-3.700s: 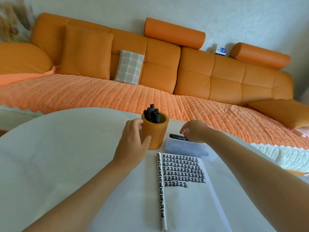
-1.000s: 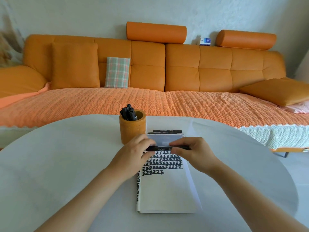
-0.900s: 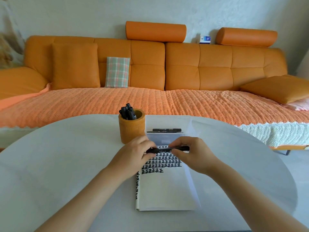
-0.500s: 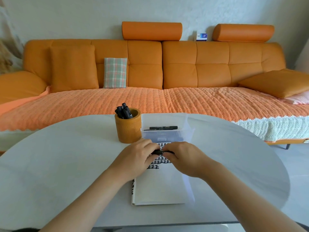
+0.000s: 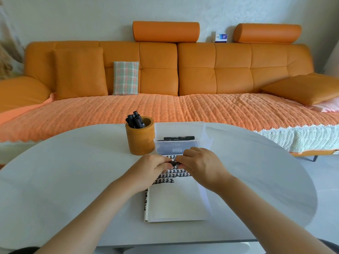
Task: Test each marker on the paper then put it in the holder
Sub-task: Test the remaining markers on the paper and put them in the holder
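A black marker (image 5: 173,163) lies crosswise between my hands, just above the paper pad (image 5: 176,200). My left hand (image 5: 149,171) grips its left end and my right hand (image 5: 200,166) grips its right end; only a short middle stretch shows. The pad's top carries rows of black marks (image 5: 171,176). An orange-brown holder (image 5: 140,142) with several black markers (image 5: 135,121) stands left of a clear plastic box (image 5: 181,143), where two more black markers (image 5: 178,138) lie.
The round white table (image 5: 55,171) has its far edge just behind the holder and box. An orange sofa (image 5: 183,70) with a woven cover and cushions fills the background. Grey floor shows to the right of the table.
My right hand took a marker from the box and brought it over the pad. Both hands have closed in along it until they nearly touch. The view has pulled back.
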Demonstrator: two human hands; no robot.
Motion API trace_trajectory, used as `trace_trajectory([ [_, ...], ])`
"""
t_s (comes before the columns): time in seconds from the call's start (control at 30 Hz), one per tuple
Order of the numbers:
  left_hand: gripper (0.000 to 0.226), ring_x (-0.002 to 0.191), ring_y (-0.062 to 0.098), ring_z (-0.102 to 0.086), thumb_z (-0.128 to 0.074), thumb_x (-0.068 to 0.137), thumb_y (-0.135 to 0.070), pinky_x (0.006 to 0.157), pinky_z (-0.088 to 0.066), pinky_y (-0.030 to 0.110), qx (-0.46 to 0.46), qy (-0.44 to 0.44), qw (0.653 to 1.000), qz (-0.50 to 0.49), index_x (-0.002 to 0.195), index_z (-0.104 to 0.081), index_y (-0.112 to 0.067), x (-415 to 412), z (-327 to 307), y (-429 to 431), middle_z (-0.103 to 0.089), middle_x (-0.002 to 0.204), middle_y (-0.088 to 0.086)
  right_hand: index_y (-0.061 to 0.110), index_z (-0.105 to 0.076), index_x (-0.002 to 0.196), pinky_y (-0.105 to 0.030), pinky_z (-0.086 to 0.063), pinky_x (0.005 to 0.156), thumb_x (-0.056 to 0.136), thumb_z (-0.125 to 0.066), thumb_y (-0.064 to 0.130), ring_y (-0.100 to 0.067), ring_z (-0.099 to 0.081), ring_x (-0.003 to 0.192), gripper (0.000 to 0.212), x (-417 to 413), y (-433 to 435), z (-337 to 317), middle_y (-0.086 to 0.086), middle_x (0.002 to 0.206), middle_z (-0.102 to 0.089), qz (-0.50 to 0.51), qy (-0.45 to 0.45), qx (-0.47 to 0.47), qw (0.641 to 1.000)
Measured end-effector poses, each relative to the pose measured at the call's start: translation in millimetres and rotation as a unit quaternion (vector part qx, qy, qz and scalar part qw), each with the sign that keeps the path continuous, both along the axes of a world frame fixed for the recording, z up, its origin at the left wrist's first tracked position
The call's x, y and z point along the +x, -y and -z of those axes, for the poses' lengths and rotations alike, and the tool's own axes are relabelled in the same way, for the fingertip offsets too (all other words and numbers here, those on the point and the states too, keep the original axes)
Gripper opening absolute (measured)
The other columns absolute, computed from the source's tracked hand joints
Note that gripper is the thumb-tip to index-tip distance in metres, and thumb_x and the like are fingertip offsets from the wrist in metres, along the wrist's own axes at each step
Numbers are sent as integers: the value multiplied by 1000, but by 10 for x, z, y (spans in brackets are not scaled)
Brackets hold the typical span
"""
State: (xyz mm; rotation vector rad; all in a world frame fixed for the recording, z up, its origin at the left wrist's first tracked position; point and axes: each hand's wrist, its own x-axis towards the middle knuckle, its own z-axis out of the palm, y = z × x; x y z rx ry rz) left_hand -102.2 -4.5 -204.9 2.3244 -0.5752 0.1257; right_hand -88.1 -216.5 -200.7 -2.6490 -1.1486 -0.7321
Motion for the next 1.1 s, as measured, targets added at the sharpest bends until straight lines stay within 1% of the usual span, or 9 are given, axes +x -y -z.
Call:
trace_trajectory([
  [0.1,16,82,12,-57,-60,94,-23,72,-47,39,28,65,997,19,106,-72,-20,33,-23,-67,-63,83,0,22,-67,93,-35,-43,52,99,-41,40,-21,-54,65,33,-76,-60,-29,6,73,-57,15,-28,12,999],
  [0.23,11,83,15,-55,-65,90,-19,67,-48,38,127,222,965,57,97,-69,-12,49,12,-128,-60,82,-1,16,-54,69,-30,-32,55,101,-50,31,-12,-37,56,36,-106,-139,-86,6,59,-43,48,-325,136,935],
  [0.3,12,81,15,-54,-64,91,-21,64,-48,38,150,249,955,56,98,-68,-12,43,41,-140,-60,82,-1,12,-51,64,-29,-30,56,99,-53,28,-10,-33,56,38,-93,-129,-101,5,57,-40,36,-379,179,907],
  [0.43,18,82,13,-57,-58,95,-25,71,-49,40,66,129,989,23,107,-69,-18,12,64,-132,-62,86,-1,17,-64,83,-35,-40,54,100,-50,36,-14,-47,62,29,-54,-94,-1,6,65,-52,10,-161,52,985],
  [0.53,17,81,10,-59,-56,97,-27,76,-47,38,-17,17,1000,-2,103,-72,-24,3,54,-114,-65,84,-3,21,-68,93,-34,-43,51,97,-45,40,-21,-54,66,31,-12,-66,-6,5,72,-56,-6,-47,18,999],
  [0.63,16,80,9,-58,-58,96,-26,74,-47,37,-7,34,999,3,103,-72,-25,8,59,-150,-64,82,-5,21,-65,87,-35,-42,53,98,-41,41,-21,-55,67,33,-49,-143,0,5,72,-57,13,-68,4,998],
  [0.8,17,80,16,-57,-67,88,-19,62,-51,39,128,246,960,41,102,-70,-10,21,97,-235,-63,84,0,18,-62,74,-40,-44,66,99,-51,31,-17,-49,66,30,-59,-199,-70,-3,69,-58,32,-366,142,919],
  [0.97,16,80,11,-57,-55,97,-25,70,-49,39,57,117,992,5,99,-68,-16,19,157,-259,-62,85,-4,25,-70,93,-38,-47,57,96,-50,35,-18,-54,70,22,-19,-188,8,7,75,-61,18,-92,13,995],
  [1.1,16,85,3,-57,-55,97,-27,77,-47,28,27,44,998,-36,100,-70,-23,87,200,-422,-61,88,-13,25,-72,95,-35,-47,61,92,-57,31,-21,-57,73,17,32,-85,-28,7,81,-63,13,-76,57,995],
])
